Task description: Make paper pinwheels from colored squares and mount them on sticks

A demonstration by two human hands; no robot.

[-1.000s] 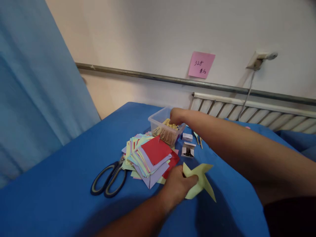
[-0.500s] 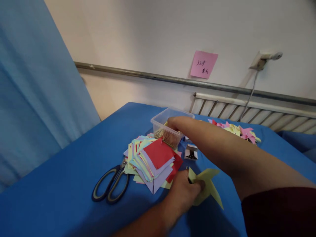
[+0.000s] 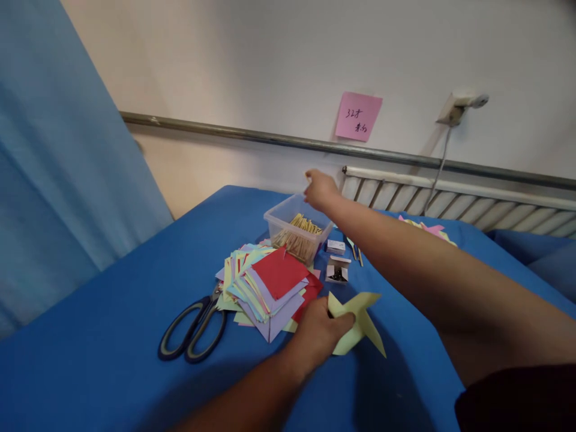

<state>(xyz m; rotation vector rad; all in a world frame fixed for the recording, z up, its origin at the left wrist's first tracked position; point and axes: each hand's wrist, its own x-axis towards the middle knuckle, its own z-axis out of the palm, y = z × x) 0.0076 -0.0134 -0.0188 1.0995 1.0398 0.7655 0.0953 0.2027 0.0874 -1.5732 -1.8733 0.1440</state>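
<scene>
A desk (image 3: 112,336) covered in blue cloth is seen. Toward its middle a fanned stack of coloured paper squares (image 3: 267,285) is laid, with black-handled scissors (image 3: 193,327) just beside it on the left. Nearer the far edge a clear tub of wooden sticks (image 3: 297,234) is set, and two small boxes (image 3: 337,264) are placed beside it. A pale yellow paper pinwheel (image 3: 357,321) is pinched by the closed fingers of the left hand (image 3: 317,333), near the stack. The right hand (image 3: 319,189) is raised above the tub, fingers curled; whether anything is held cannot be told.
</scene>
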